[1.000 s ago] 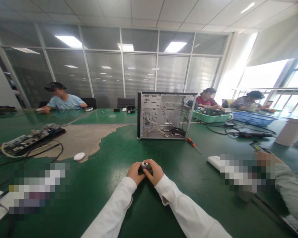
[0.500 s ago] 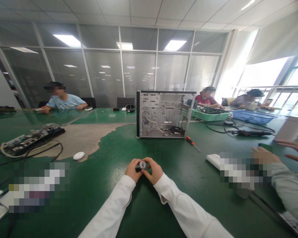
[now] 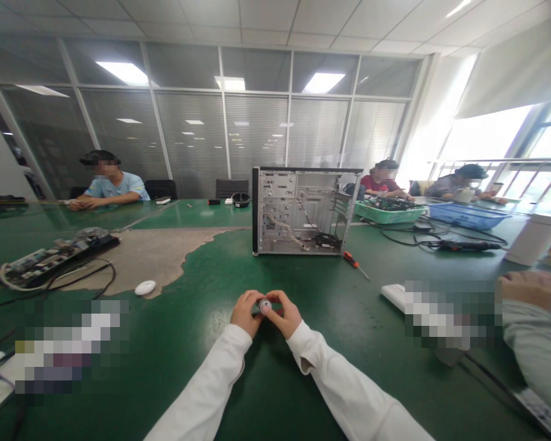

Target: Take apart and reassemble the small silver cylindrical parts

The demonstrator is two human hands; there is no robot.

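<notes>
While the bare left hand [image 3: 245, 313] gripped one side of a small, round, silver-grey part [image 3: 265, 307], the bare right hand [image 3: 288, 315] gripped the other. Part sat between the hands, over a glossy green tabletop [image 3: 188, 343]. Beyond them, an open silver-and-black metal computer case [image 3: 313, 211] stood upright; ahead-right of the hands lay an orange-and-black screwdriver [image 3: 351, 261], ahead-left a white oval disc [image 3: 146, 288].

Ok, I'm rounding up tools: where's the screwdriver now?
In the head view, the orange-handled screwdriver lies on the green table, right of centre, by the lower right corner of the computer case, beyond the right hand.
</notes>
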